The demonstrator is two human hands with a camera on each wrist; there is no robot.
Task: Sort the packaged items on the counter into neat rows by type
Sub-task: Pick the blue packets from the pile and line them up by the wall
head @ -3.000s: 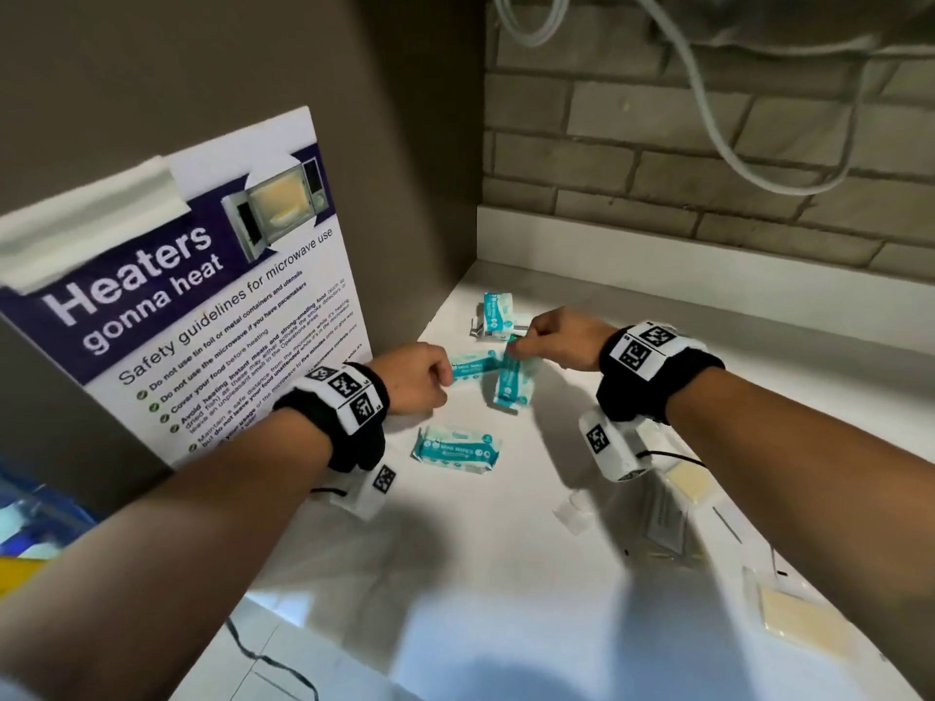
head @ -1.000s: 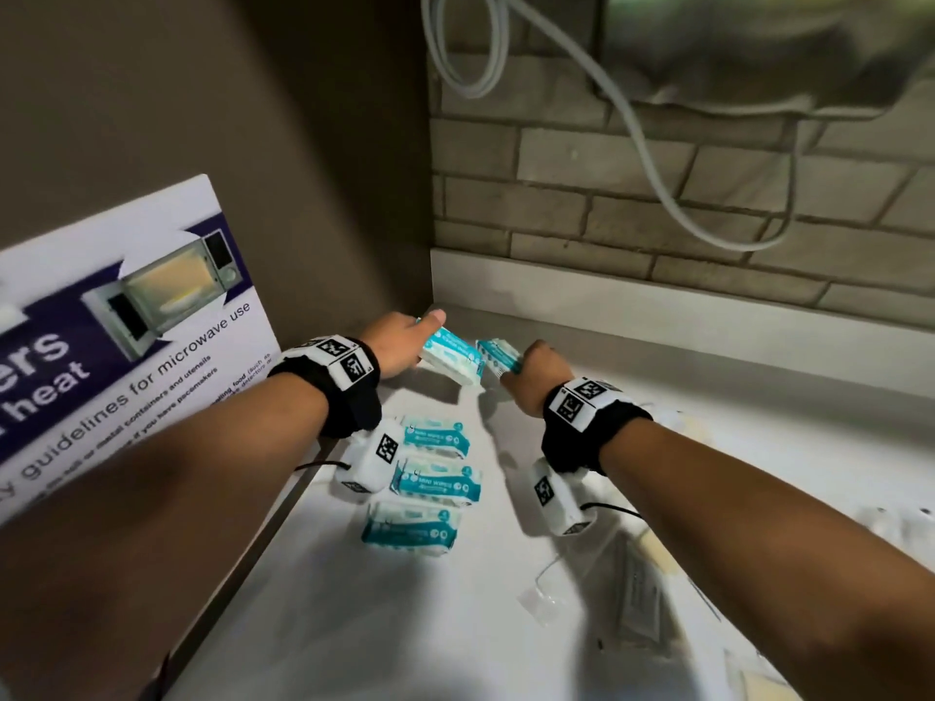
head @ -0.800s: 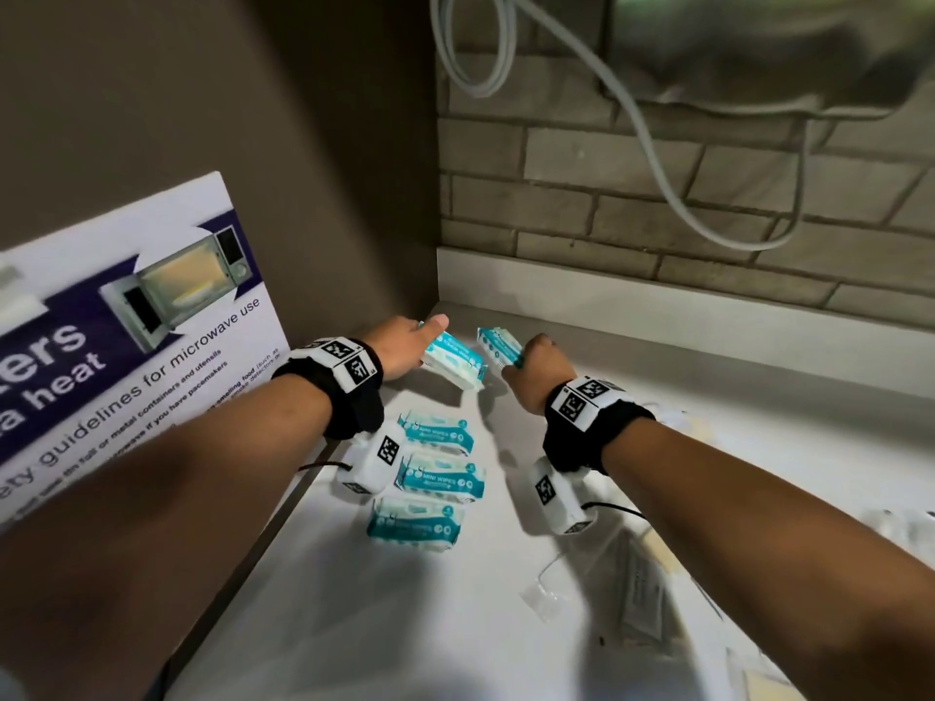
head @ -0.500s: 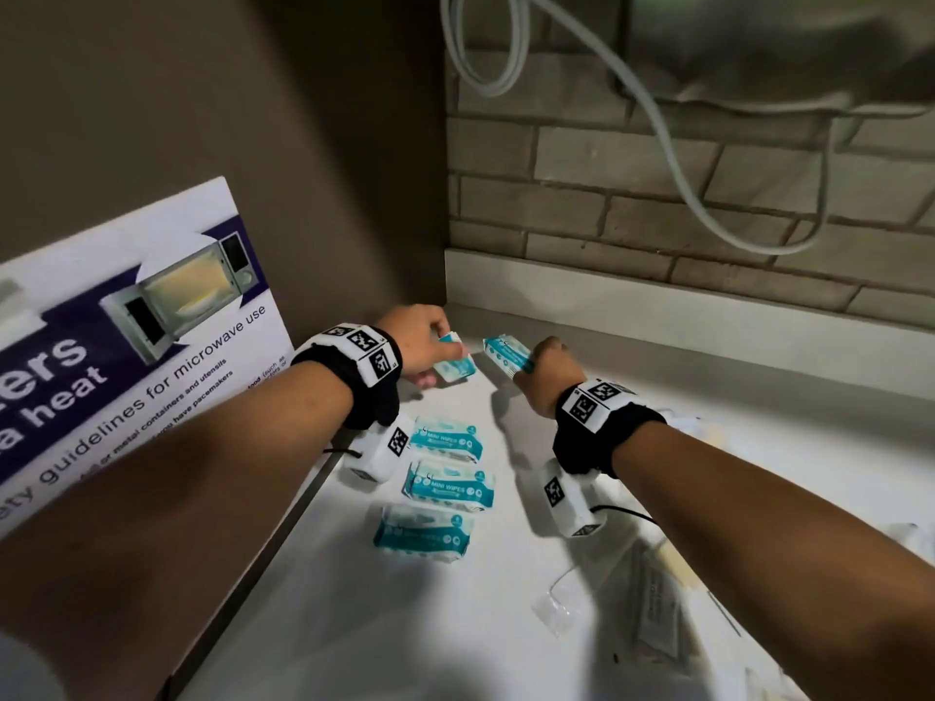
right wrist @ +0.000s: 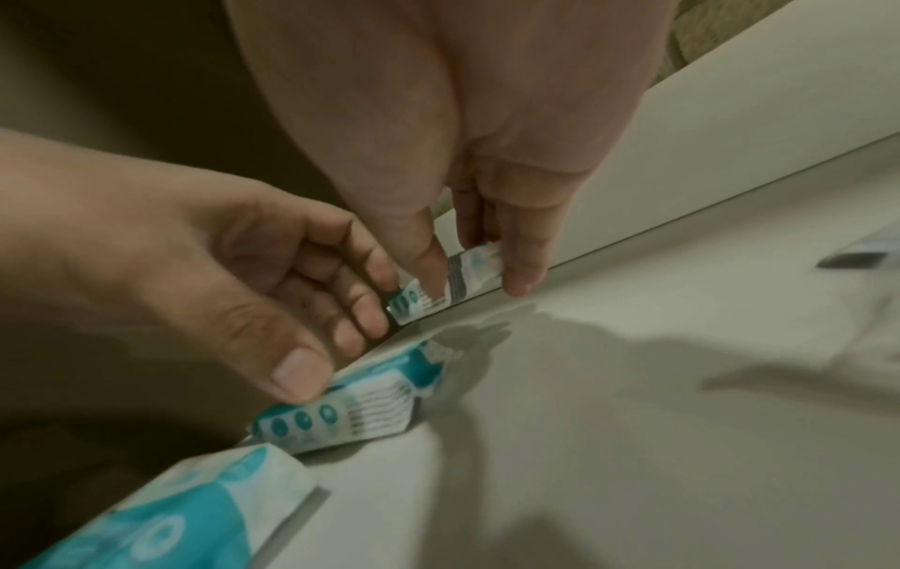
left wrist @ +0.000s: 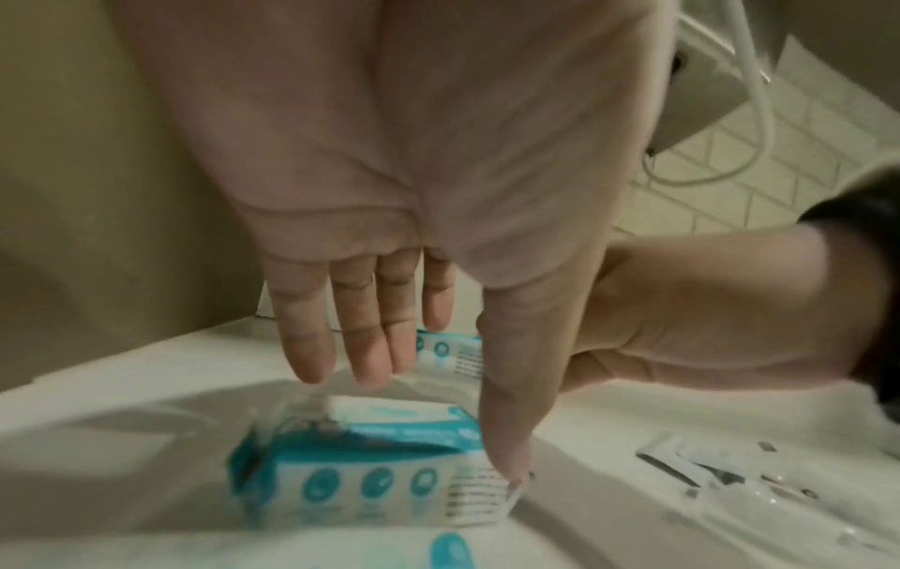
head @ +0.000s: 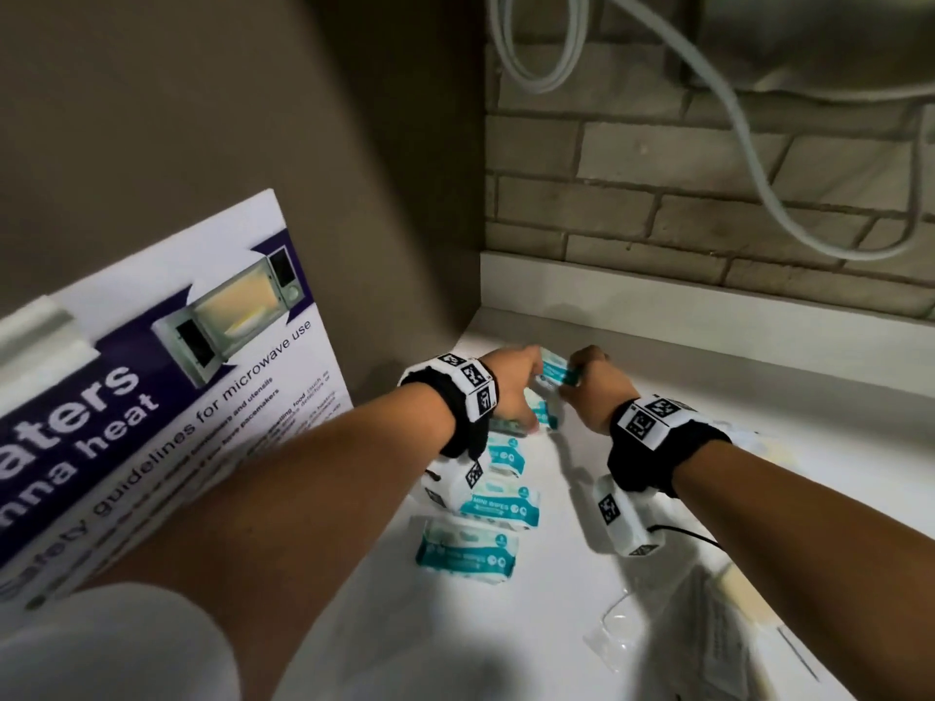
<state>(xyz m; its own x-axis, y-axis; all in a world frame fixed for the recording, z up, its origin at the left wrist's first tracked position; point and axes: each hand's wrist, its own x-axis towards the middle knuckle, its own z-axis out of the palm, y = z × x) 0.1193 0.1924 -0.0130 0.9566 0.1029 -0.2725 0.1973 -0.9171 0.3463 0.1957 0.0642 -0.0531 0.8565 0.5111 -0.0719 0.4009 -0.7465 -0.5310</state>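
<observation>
Teal wipes pack [head: 556, 372] — pinched by right hand [head: 589, 392], left hand [head: 511, 392] fingers straight

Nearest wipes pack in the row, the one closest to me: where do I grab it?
Probably from above, pinching the long sides of the nearest pack. It lies flat on the counter, long axis across you, with its near side free; the next pack sits close behind.
</observation>
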